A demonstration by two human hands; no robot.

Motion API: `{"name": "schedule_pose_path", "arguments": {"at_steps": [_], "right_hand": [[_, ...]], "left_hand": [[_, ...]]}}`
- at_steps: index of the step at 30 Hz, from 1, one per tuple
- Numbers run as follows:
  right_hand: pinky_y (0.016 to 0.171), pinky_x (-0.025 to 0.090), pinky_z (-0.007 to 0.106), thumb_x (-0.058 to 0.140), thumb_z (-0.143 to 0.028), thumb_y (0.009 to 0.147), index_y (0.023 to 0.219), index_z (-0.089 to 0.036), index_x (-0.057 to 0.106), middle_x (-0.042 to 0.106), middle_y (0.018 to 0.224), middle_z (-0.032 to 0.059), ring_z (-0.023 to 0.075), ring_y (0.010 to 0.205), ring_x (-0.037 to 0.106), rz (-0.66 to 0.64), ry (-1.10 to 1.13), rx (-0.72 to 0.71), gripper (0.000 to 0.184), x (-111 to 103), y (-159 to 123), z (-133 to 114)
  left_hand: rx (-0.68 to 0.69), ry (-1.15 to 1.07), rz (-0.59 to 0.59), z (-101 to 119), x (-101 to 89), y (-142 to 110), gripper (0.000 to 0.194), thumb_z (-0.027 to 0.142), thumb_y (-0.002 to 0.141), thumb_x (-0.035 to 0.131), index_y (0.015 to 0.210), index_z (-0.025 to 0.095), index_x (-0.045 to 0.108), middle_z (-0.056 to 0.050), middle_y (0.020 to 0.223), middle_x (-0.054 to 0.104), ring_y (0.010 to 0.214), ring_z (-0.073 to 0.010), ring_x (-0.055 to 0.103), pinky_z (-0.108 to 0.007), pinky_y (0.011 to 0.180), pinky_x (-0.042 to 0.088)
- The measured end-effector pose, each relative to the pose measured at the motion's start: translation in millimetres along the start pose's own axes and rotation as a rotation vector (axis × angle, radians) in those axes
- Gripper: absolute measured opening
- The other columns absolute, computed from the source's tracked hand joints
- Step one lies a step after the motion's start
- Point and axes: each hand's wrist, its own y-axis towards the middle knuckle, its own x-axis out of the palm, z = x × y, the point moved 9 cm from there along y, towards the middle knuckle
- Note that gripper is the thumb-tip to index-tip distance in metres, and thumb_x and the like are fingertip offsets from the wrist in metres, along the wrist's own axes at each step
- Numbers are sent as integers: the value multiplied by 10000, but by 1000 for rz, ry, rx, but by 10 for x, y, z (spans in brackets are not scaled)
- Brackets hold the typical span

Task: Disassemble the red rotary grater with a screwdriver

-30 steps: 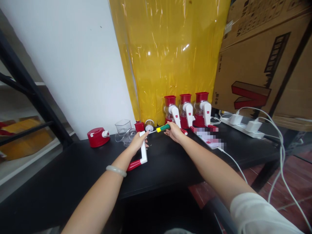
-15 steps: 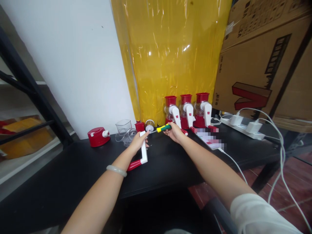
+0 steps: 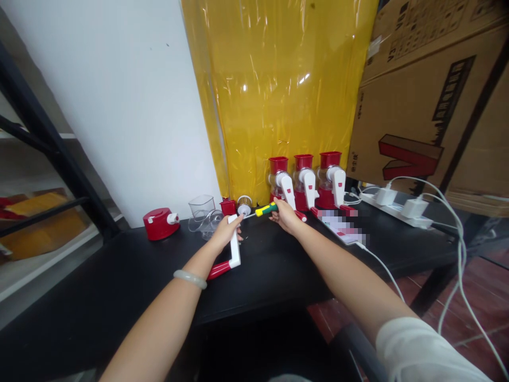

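Observation:
My left hand is closed around the white arm of a crank handle, whose red grip points down and left above the black table. In my right hand is a screwdriver with a yellow and green handle. Its metal shaft reaches left to the top end of the crank, by my left thumb; the exact contact at the tip is too small to make out. Just behind the crank top stands a grater drum with a white rim. Left of it are a red hopper part and a clear plastic housing.
A red base sits at the left on the black table. Three assembled rotary graters line the back. To the right lie a phone on its cable, a power strip with chargers, and a large cardboard box.
The screwdriver handle has turned a little, its yellow and green sides showing differently, while my right fingers shifted on it. My left hand and the crank handle stay in place.

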Motion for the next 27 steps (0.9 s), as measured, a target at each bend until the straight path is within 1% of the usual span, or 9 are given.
{"name": "schedule_pose_path", "arguments": {"at_steps": [2, 4, 7, 12, 17, 22, 27], "right_hand": [[500, 471, 204, 580, -341, 927, 762, -233, 461, 384, 461, -85, 81, 404, 348, 4, 31, -1, 230, 11, -12, -15], [508, 471, 207, 518, -282, 946, 768, -231, 467, 407, 473, -74, 86, 413, 360, 9, 54, 2, 192, 22, -16, -24], [532, 488, 217, 450, -225, 952, 776, -224, 482, 426, 480, -64, 89, 423, 369, 23, 71, 25, 179, 25, -13, -15], [521, 482, 218, 466, -209, 924, 757, -225, 473, 414, 484, -63, 93, 423, 369, 42, 83, 19, 168, 12, -5, -23], [520, 481, 217, 446, -205, 937, 739, -221, 470, 406, 490, -64, 90, 427, 366, 49, 89, 0, 200, 7, -4, -35], [507, 482, 213, 437, -198, 947, 736, -216, 462, 424, 500, -65, 85, 420, 373, 72, 86, 1, 213, -7, -3, -33], [510, 484, 208, 417, -184, 949, 718, -212, 460, 380, 470, -72, 82, 408, 346, 39, 90, 25, 236, 28, -7, -9]], "left_hand": [[2, 0, 0, 0, -2, 10, 442, 540, 803, 772, 894, 192, 513, 41, 605, 590, 415, -141, 600, -247, 427, 508], [3, 1, -2, 0, -2, 14, 437, 536, 808, 769, 892, 190, 514, 36, 606, 593, 413, -141, 601, -240, 417, 498], [6, 0, -6, 2, 2, 12, 421, 525, 822, 759, 886, 189, 513, 34, 603, 594, 412, -141, 603, -235, 410, 492], [16, -12, -6, 11, 8, 13, 416, 513, 826, 761, 891, 189, 508, 40, 608, 590, 410, -136, 597, -245, 424, 511], [13, -18, -10, 14, 11, 6, 433, 525, 811, 774, 896, 189, 514, 40, 594, 588, 407, -143, 599, -245, 419, 505], [2, -12, -2, 18, 4, -2, 414, 515, 842, 751, 913, 189, 506, 39, 601, 597, 408, -142, 604, -248, 428, 520], [-5, -4, -2, 19, 5, 0, 384, 495, 870, 729, 914, 187, 504, 38, 601, 598, 410, -144, 610, -237, 414, 509]]}}
